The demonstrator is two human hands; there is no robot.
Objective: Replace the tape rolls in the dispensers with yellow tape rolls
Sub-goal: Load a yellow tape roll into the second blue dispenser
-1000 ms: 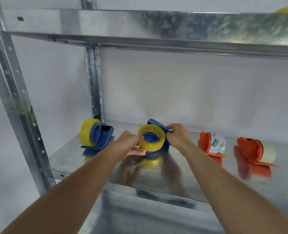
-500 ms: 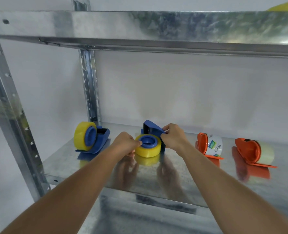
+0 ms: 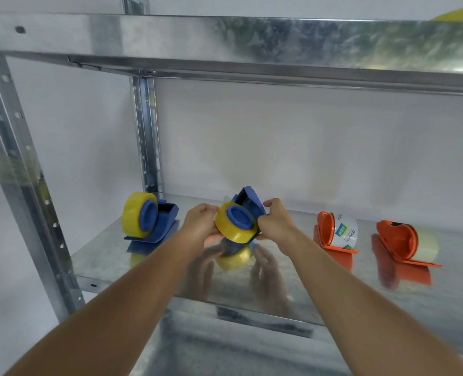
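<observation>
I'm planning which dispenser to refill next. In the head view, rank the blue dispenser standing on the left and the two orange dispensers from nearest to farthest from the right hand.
1. Orange dispenser with the printed roll, just right of the right hand.
2. Blue dispenser, left, beyond the left hand.
3. Orange dispenser with the pale roll, far right.

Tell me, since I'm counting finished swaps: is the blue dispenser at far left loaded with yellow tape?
Loaded. The left blue dispenser stands on the shelf with a yellow roll seated around its blue hub, untouched by either hand.
</observation>
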